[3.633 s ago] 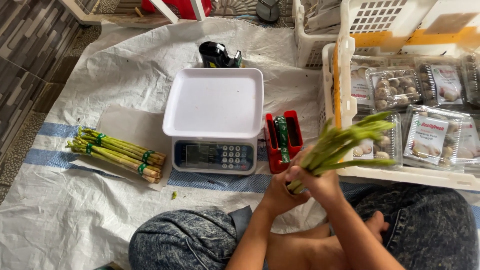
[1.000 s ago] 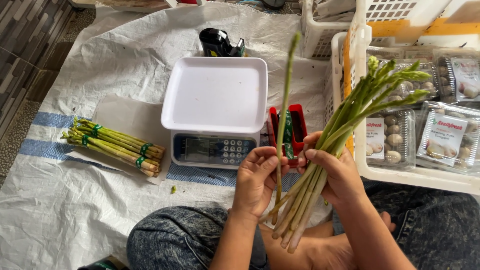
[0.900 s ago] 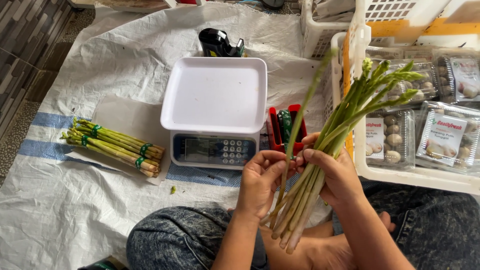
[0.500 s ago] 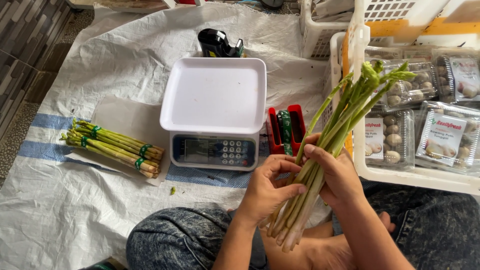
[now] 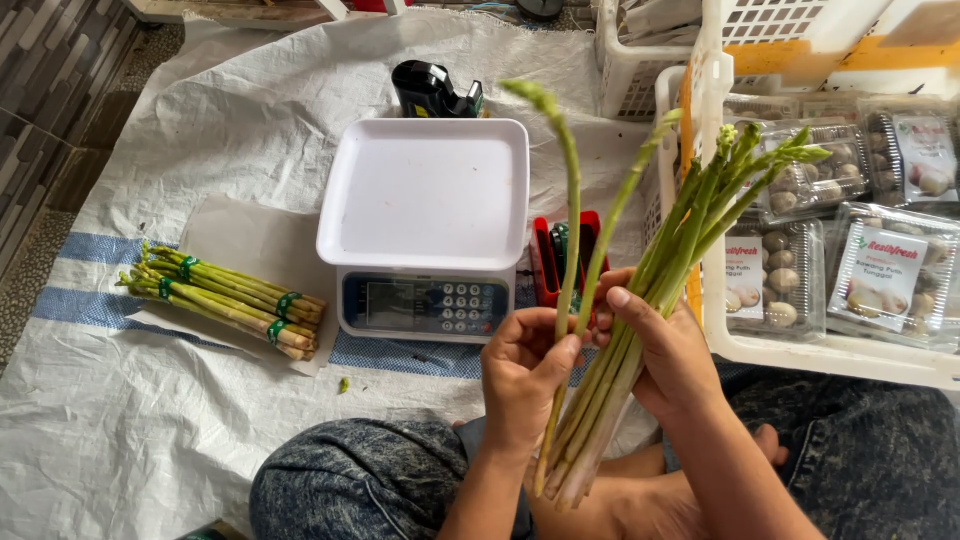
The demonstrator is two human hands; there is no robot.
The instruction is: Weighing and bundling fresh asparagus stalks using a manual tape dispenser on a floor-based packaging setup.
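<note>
Green asparagus stalks point(image 5: 660, 300) in front of the scale point(image 5: 425, 230), tips fanning up beside its right edge. Right hand point(image 5: 665, 345) fingers closed round the bunch mid-stem. Left hand point(image 5: 525, 375) pinches a single stalk point(image 5: 570, 220), thumb against fingers, just left of the bunch. Tied bundles point(image 5: 225, 300) lie left of the scale; red tape dispenser point(image 5: 560, 260) touches its right side.
</note>
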